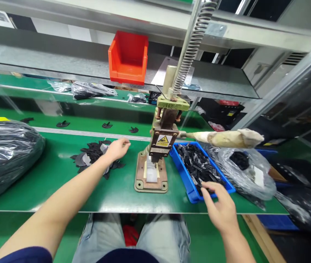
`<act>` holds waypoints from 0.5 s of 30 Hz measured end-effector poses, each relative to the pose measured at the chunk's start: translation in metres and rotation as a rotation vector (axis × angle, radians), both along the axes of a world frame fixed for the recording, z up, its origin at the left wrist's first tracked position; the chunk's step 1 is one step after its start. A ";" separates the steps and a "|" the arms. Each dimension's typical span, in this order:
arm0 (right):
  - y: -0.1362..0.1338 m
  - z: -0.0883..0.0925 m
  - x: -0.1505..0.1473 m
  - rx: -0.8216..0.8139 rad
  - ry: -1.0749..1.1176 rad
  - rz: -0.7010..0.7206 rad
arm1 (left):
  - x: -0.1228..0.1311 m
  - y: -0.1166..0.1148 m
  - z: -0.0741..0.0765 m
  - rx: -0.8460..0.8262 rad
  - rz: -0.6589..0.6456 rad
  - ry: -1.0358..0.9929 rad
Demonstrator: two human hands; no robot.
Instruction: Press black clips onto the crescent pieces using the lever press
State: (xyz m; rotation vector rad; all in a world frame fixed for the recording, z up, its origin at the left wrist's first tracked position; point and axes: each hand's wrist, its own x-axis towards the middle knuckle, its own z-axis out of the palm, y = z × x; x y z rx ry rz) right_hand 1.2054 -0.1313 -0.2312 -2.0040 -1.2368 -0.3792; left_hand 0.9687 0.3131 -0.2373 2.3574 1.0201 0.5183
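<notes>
My left hand (119,149) is closed, fingertips pinched together, over the green bench between a pile of black and grey flat pieces (89,155) and the hand press (162,138). Whatever it may hold is hidden. At the near end of a blue tray (192,195), my right hand (220,206) pinches thumb and forefinger at a small black plastic part (200,179). Small black parts (199,164) fill that tray. On the press base (139,182) rests a pale fixture block (152,173) below the ram. The press lever (226,138), wrapped in whitish cloth, points right.
A big bag of dark goods (7,157) lies at the left. Behind the bench, several black pieces (106,125) sit spaced on a green strip. An orange bin (129,58) stands on the shelf above. Right of the tray is a clear plastic bag (243,168).
</notes>
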 end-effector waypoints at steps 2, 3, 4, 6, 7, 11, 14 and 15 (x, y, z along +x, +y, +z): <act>0.002 0.006 0.029 -0.198 -0.083 -0.149 | -0.021 -0.040 -0.020 -0.059 -0.091 -0.102; 0.004 0.008 0.039 -0.299 -0.106 -0.208 | -0.032 -0.061 -0.031 -0.075 -0.128 -0.130; 0.006 0.010 0.047 -0.393 -0.110 -0.251 | -0.042 -0.080 -0.042 -0.083 -0.147 -0.156; 0.011 0.011 0.054 -0.526 -0.076 -0.274 | -0.060 -0.113 -0.063 -0.128 -0.162 -0.206; 0.014 0.010 0.055 -0.547 -0.067 -0.280 | -0.068 -0.125 -0.073 -0.161 -0.162 -0.226; 0.024 0.003 0.056 -0.556 -0.050 -0.316 | -0.083 -0.146 -0.095 -0.233 -0.136 -0.249; 0.028 0.002 0.056 -0.547 -0.046 -0.310 | -0.082 -0.148 -0.095 -0.236 -0.115 -0.245; 0.029 0.002 0.056 -0.545 -0.046 -0.306 | -0.081 -0.148 -0.093 -0.236 -0.120 -0.237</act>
